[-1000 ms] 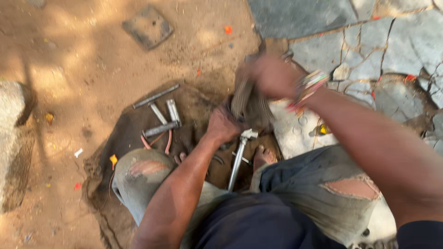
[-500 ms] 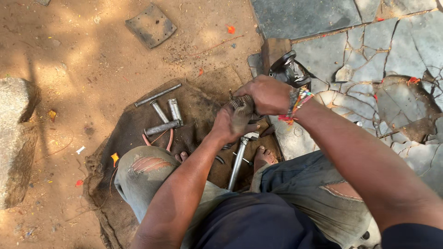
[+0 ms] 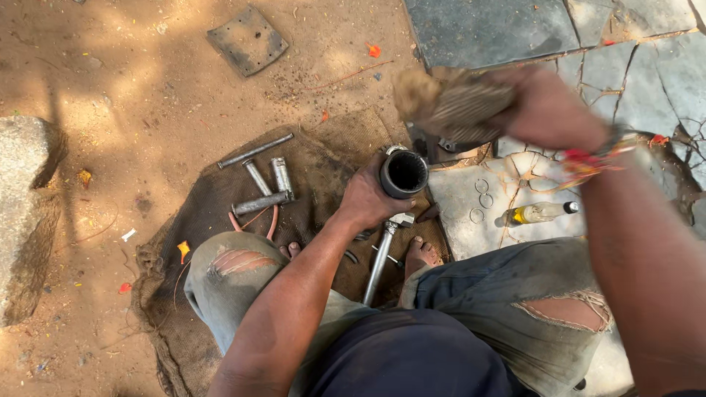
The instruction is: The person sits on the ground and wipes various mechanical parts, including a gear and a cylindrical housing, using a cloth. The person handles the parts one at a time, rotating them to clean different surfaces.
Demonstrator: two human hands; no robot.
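Note:
My left hand [image 3: 365,200] grips a dark metal cylinder [image 3: 404,173] with its open end facing up, held above the burlap sack [image 3: 191,220]. My right hand [image 3: 548,109] is raised above and to the right of it, closed around a dirty crumpled rag [image 3: 448,99]. The rag is blurred and clear of the cylinder. A red thread band is on my right wrist. A long metal rod [image 3: 379,259] lies between my bare feet.
Several metal pins and tubes [image 3: 263,184] lie on the sack at the left. A small glass bottle [image 3: 539,212] and thin rings [image 3: 482,192] rest on the cracked stone slab [image 3: 471,29]. A square metal plate [image 3: 247,40] lies on the dirt, a large stone [image 3: 26,213] at far left.
My right hand has lifted the rag up and away from the cylinder. The cylinder's open mouth now shows in my left hand, where both hands were together before.

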